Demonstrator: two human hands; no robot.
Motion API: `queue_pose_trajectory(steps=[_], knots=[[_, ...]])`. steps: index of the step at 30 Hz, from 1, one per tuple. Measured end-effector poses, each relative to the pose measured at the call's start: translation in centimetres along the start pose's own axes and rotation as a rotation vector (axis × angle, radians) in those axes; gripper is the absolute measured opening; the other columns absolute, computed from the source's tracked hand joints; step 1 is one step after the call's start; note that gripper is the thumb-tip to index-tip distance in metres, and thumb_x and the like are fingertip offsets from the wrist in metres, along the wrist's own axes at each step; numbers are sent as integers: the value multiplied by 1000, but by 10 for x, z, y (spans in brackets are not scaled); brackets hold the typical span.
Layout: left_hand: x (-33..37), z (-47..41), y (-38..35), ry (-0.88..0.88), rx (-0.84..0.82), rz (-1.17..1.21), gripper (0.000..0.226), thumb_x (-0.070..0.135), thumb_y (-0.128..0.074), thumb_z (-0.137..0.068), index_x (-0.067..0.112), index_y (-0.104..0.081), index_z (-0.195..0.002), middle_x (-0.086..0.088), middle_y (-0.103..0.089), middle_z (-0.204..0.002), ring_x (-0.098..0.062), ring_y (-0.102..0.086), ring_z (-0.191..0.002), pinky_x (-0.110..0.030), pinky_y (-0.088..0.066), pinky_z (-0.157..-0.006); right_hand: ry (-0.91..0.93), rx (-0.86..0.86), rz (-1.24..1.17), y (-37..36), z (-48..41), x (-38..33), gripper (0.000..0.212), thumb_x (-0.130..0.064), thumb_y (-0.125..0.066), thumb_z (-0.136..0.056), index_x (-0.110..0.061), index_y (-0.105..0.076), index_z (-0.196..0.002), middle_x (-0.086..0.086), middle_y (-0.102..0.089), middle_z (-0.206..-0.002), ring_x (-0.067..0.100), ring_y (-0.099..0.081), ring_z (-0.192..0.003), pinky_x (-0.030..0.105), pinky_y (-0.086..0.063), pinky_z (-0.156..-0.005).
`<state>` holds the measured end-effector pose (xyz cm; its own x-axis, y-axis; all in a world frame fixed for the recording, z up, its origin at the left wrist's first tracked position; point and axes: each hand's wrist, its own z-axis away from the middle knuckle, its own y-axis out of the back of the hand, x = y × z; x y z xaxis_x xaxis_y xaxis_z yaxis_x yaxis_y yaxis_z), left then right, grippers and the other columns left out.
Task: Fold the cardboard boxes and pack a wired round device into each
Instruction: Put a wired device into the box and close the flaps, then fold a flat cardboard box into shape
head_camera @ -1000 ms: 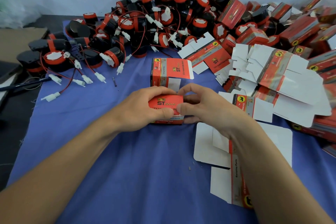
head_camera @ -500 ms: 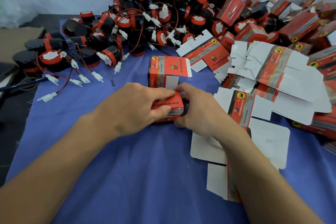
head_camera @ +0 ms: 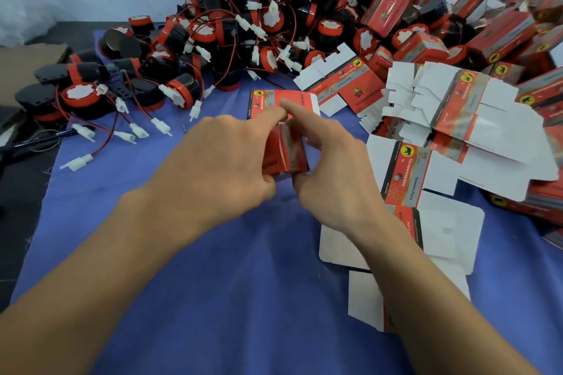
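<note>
Red and glossy, the small cardboard box (head_camera: 285, 151) is at the centre of the frame, tilted and pinched from both sides. The left hand (head_camera: 219, 158) grips its left face with thumb low and fingers over the top. The right hand (head_camera: 332, 167) clamps the right face, index finger raised above the upper edge, probably to tuck a flap shut. Whether a device is already inside cannot be told. Just behind it a second red cardboard box with an open lid (head_camera: 281, 102) stands ready on the blue cloth (head_camera: 213, 283). The heap of black-and-red round devices with red wires and white plugs (head_camera: 268, 9) fills the upper centre. Flat white-and-red cardboard blanks (head_camera: 457, 119) fan out at the right, both within easy reach. Closed red boxes (head_camera: 499, 36) pile up at the upper right, seemingly the finished stock.
</note>
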<state>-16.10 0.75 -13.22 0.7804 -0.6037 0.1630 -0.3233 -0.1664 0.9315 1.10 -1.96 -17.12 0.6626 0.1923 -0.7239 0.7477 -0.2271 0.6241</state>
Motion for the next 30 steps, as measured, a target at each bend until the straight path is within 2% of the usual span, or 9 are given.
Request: queue_pose_trajectory(steps=[5,8,10,15,19,22,25,28,30], knots=[[-4,0,-1,-9,-42,57,59,43,-62,-84,27,-56,-140,12,-43,-60,-11,-44,-55,-26,-29,-53,-30,-51,-327,-1,2,1,91,17,-60,-69,-36,-57,-143,-16,-67,-131,-8,-55,-127,26,-58,-92],[-7,1,-4,-3,-59,64,67,45,-49,-85,27,-49,-150,8,-52,-68,-16,-48,-60,-32,-31,-58,-74,-116,-416,1,-1,6,86,21,-63,-72,-28,-58,-143,-4,-68,-132,0,-56,-130,36,-60,-93],[-8,1,-6,-1,-62,72,66,41,-43,-89,29,-45,-154,2,-61,-74,-18,-48,-62,-32,-31,-62,-90,-160,-455,3,-2,10,85,22,-63,-72,-24,-57,-143,0,-69,-130,5,-58,-129,33,-59,-91],[-13,1,-14,-2,83,279,57,28,-38,-95,33,-51,-150,7,-48,-56,-17,-48,-54,-21,-30,-50,-149,-218,-522,9,-6,17,86,24,-57,-66,-17,-57,-141,1,-73,-123,12,-63,-123,28,-54,-82],[-25,0,-31,151,217,497,59,22,-47,-91,39,-49,-148,-4,-61,-61,-18,-55,-60,-25,-42,-51,-188,-267,-519,11,-7,18,87,31,-52,-67,-16,-60,-139,-2,-73,-126,10,-63,-124,41,-54,-103],[-28,-3,-45,360,371,711,57,38,-66,-86,42,-48,-140,11,-75,-83,-3,-69,-75,-19,-53,-66,-184,-288,-419,12,-6,17,82,25,-52,-70,-23,-64,-134,-10,-75,-119,5,-66,-117,26,-52,-98],[-27,-2,-56,557,448,932,47,45,-77,-77,41,-53,-118,10,-77,-89,-10,-74,-79,-43,-62,-78,-230,-337,-565,14,-8,16,61,8,-64,-82,-34,-65,-125,-18,-74,-119,-2,-66,-112,14,-50,-91],[-18,0,-67,568,358,951,39,44,-78,-78,43,-54,-109,10,-78,-84,-10,-74,-76,-38,-61,-73,-272,-263,-529,10,-9,16,50,-27,-76,-78,-36,-62,-125,-21,-76,-109,2,-70,-106,27,-51,-100],[-12,1,-73,512,277,965,36,31,-82,-84,37,-58,-110,16,-77,-81,-6,-74,-72,-25,-57,-65,-274,-147,-387,6,-10,13,37,-32,-72,-86,-32,-68,-123,-14,-78,-99,9,-74,-96,40,-55,-98]])
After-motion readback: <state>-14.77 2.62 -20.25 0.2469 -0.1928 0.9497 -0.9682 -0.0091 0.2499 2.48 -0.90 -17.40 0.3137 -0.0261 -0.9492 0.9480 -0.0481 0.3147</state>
